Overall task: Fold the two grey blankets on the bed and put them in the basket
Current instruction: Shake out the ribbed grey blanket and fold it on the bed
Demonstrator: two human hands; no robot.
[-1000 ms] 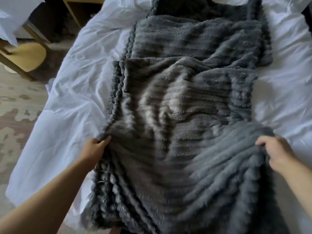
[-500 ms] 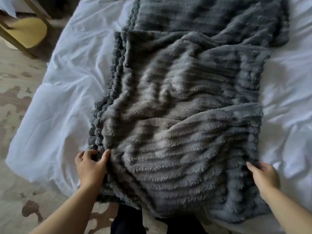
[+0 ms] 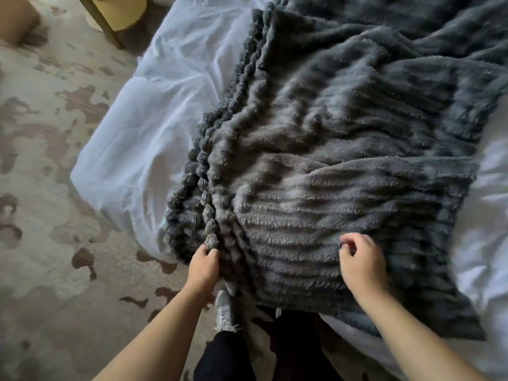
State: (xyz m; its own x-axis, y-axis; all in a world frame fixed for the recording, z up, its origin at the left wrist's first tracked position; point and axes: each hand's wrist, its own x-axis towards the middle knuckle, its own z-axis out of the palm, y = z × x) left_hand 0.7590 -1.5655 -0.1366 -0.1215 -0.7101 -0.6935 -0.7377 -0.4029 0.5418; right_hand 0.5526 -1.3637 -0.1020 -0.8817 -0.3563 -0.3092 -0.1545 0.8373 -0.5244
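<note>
- The grey blanket [image 3: 330, 160] lies on the bed, folded over itself in layers, its near end draped over the bed's near edge.
- Its left border is a bunched, bobbled edge running diagonally toward the person; its right edge is straighter.
- The pile is ribbed and fluffy, creased into folds that fan out from the near left corner.
- The left hand [image 3: 203, 266] pinches that bunched corner between thumb and fingers.
- The right hand [image 3: 361, 264] sits on the top layer, fingers curled into the pile.
- White sheet [image 3: 154, 127] shows bare on both sides of the blanket.
- Mottled carpet [image 3: 55, 215] lies open to the left, with a yellow stool [image 3: 121, 12] well apart.
</note>
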